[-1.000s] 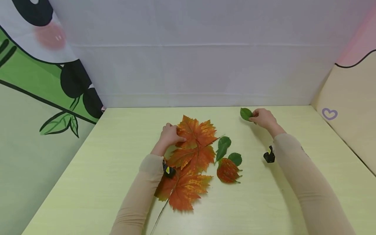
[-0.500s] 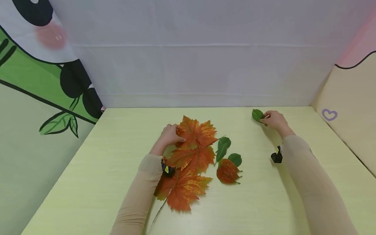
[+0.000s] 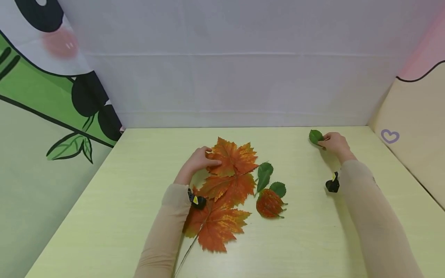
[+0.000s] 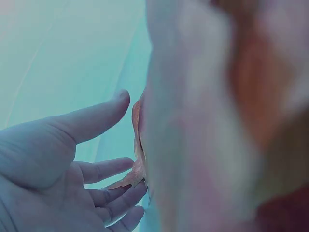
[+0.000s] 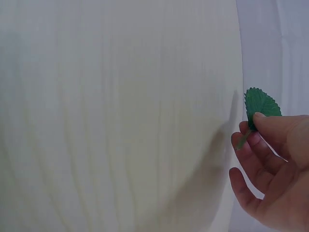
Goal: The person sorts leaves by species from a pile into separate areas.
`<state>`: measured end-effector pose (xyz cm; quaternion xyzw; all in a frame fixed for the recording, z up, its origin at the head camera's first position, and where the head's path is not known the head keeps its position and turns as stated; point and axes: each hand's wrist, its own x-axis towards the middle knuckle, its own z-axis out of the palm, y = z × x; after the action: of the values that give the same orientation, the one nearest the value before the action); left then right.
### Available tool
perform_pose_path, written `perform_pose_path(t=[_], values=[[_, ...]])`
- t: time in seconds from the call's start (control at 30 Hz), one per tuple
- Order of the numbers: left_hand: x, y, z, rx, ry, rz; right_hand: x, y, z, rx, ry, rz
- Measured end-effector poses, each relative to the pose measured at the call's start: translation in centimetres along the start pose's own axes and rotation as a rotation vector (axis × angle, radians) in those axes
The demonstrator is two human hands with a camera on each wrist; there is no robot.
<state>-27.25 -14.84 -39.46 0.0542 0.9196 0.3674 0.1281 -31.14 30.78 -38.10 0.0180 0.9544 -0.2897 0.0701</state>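
In the head view my left hand (image 3: 201,159) lies at the left edge of the top orange maple leaf (image 3: 231,154). The left wrist view shows its thumb apart from the fingers (image 4: 118,205), which touch a leaf's edge without curling round it. More orange maple leaves (image 3: 217,224) overlap below, with a thin stem (image 3: 187,253) toward the front. At the back right my right hand (image 3: 335,143) pinches a small green leaf (image 3: 315,136) by its stem end. In the right wrist view, the thumb presses on this serrated leaf (image 5: 261,102).
Right of the maple leaves lie a green leaf (image 3: 265,173), a smaller green leaf (image 3: 278,189) and a reddish-brown leaf (image 3: 269,204). The pale table (image 3: 114,193) ends at a grey-white backdrop (image 3: 243,85). Printed panels (image 3: 52,127) stand at both sides.
My right hand has moved right across the back of the table, carrying the small green leaf. My left hand has stayed almost in place at the maple leaves.
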Motion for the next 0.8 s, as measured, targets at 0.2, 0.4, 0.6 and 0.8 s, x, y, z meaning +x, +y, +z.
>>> perform_pose_path(t=[0.2, 0.4, 0.6, 0.8], values=[[-0.1, 0.0, 0.1, 0.004, 0.000, 0.004, 0.0, 1.6, -0.5, 0.049, 0.012, 0.045], [-0.3, 0.1, 0.3, 0.008, 0.000, -0.003, -0.4, 2.6, -1.0, 0.007, 0.050, 0.147], [-0.3, 0.1, 0.3, 0.029, 0.015, -0.009, -1.2, 2.4, -1.6, -0.009, 0.061, 0.255], [-0.5, 0.2, 0.2, 0.058, 0.011, -0.009, -1.5, 2.8, -2.1, -0.092, 0.090, 0.309]])
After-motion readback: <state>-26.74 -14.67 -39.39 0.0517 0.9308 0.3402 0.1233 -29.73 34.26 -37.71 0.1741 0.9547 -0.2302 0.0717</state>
